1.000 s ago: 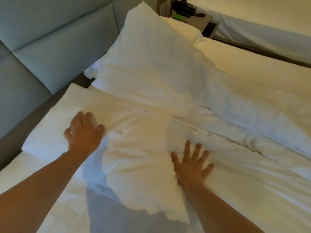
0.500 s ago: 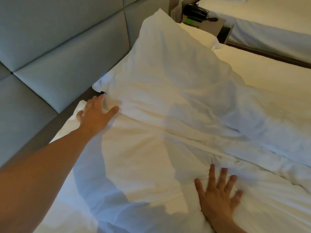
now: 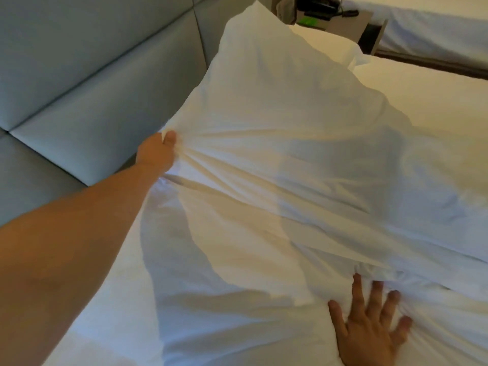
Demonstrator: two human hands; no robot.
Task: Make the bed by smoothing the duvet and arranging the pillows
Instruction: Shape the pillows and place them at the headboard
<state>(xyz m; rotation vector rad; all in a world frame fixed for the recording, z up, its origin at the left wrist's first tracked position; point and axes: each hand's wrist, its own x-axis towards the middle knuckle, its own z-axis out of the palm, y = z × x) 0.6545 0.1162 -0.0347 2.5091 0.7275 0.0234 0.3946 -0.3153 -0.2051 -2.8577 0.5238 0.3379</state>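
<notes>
A large white pillow point(image 3: 285, 107) lies at the head of the bed, its far corner sticking up. My left hand point(image 3: 158, 154) is shut on the pillow's near left edge, and the fabric bunches into folds that fan out from my fingers. A second white pillow point(image 3: 184, 299) lies flat nearer to me, partly under the first. My right hand point(image 3: 369, 320) rests flat with fingers spread at the lower right, where the pillow meets the wrinkled white duvet point(image 3: 435, 299). Another pillow point(image 3: 327, 46) shows behind the raised corner.
A grey padded headboard point(image 3: 87, 83) runs along the left. A nightstand point(image 3: 351, 19) with a dark phone point(image 3: 319, 3) and a green card stands at the top. A second bed point(image 3: 435, 25) with white linen lies beyond it at the top right.
My left hand has reached farther up and closed on the big pillow's edge, bunching the fabric. My right hand has stayed flat and sits lower right in view.
</notes>
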